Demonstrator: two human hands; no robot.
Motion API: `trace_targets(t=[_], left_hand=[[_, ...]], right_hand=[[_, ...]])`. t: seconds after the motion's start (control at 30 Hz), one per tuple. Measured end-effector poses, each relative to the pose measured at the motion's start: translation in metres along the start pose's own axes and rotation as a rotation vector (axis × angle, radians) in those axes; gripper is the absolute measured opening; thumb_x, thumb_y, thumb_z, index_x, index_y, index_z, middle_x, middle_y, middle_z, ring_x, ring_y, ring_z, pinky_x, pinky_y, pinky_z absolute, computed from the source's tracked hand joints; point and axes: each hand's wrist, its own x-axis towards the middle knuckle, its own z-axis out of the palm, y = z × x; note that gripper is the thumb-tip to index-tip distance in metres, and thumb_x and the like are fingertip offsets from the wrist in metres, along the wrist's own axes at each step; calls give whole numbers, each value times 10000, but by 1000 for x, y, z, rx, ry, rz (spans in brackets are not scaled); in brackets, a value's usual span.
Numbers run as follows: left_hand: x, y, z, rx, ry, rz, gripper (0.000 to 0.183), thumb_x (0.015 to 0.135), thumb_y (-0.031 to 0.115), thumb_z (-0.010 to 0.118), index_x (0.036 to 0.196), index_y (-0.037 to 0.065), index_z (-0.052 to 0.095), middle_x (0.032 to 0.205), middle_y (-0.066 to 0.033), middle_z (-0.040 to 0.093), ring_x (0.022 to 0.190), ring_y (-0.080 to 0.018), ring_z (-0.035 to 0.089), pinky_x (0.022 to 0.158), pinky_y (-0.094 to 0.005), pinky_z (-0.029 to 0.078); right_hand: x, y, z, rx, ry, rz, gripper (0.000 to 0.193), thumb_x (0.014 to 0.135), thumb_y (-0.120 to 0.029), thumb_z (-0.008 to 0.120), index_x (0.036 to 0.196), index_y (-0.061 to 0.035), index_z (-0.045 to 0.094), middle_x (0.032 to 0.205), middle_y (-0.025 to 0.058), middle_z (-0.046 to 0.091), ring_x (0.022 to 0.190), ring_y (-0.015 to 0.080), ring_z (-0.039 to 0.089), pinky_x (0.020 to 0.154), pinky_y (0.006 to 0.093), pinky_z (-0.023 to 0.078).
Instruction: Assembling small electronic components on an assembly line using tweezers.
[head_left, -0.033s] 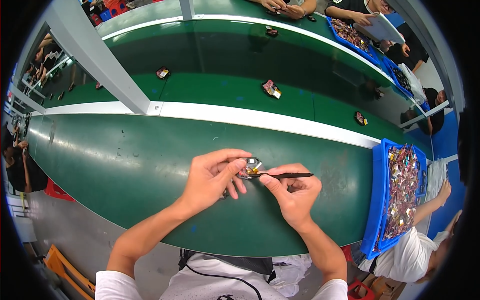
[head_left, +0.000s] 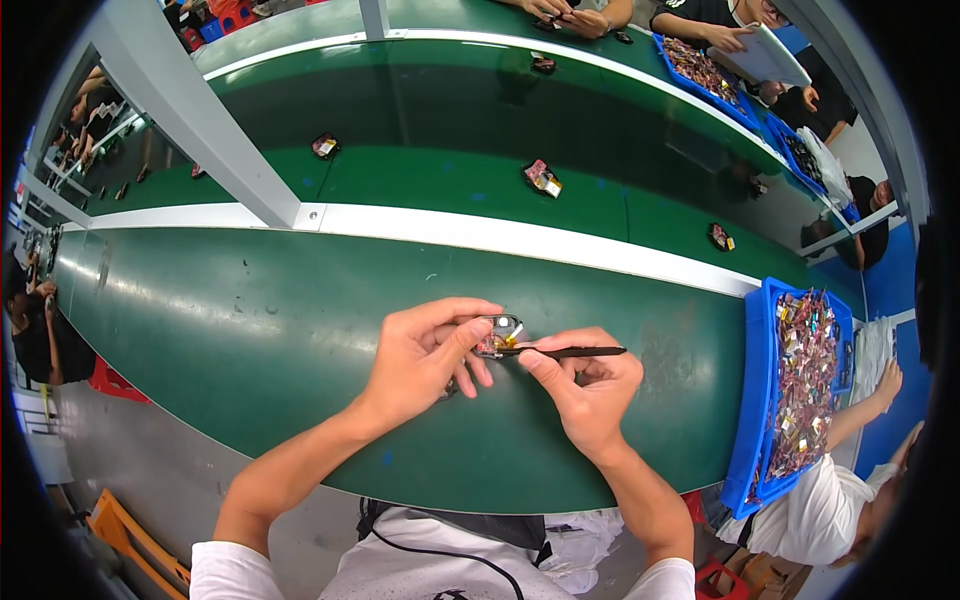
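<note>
My left hand (head_left: 420,355) is closed around a small dark electronic housing (head_left: 515,326), its thumb pressing on the near edge. Inside the housing show red circuit board parts, a white square and a yellow piece. Pinched like a pen in my right hand (head_left: 590,385) is a slim black stick-shaped tool (head_left: 590,351). Its tip reaches into the housing; what exactly it touches is too small to tell. Under my left fingers a dark part (head_left: 448,390) is partly hidden, and I cannot tell if it belongs to the housing.
A blue bin (head_left: 745,430) full of small red circuit boards stands at the bench's right end. Beyond a white rail (head_left: 440,226) several part-built units lie on a green belt (head_left: 420,180). A grey post (head_left: 190,110) rises at left. Other people sit around.
</note>
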Motion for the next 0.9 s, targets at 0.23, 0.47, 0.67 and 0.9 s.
trace_targets(t=[0.23, 0.47, 0.67, 0.9], left_hand=[[-2, 2, 4, -21, 18, 57, 289, 1028, 120, 601, 1244, -70, 627, 957, -163, 699, 702, -211, 728, 517, -267, 584], [-2, 6, 3, -56, -40, 58, 302, 1000, 41, 615, 1289, -45, 624, 1028, -136, 676, 789, -205, 730, 565, -261, 599], [-1, 2, 1, 67, -21, 125, 316, 990, 5, 611, 1299, -57, 618, 1084, -160, 642, 759, -206, 726, 535, -258, 605], [1, 0, 0, 36, -17, 100, 302, 982, -8, 614, 1278, -66, 622, 990, -153, 675, 711, -185, 711, 521, -265, 596]], right_hand=[[-2, 1, 1, -40, 21, -47, 135, 793, -1, 846, 885, -13, 747, 643, -18, 659, 454, -15, 398, 423, 197, 235], [-1, 1, 2, -106, 42, -182, 123, 795, -4, 844, 874, -20, 751, 771, 43, 751, 452, -13, 421, 425, 182, 280], [-1, 1, 0, -100, 26, -98, 127, 794, -11, 848, 876, -16, 752, 761, 38, 748, 454, -14, 420, 424, 185, 274], [0, 4, 1, -133, 13, -150, 149, 774, -13, 861, 875, -16, 751, 755, 44, 743, 449, -6, 428, 425, 182, 273]])
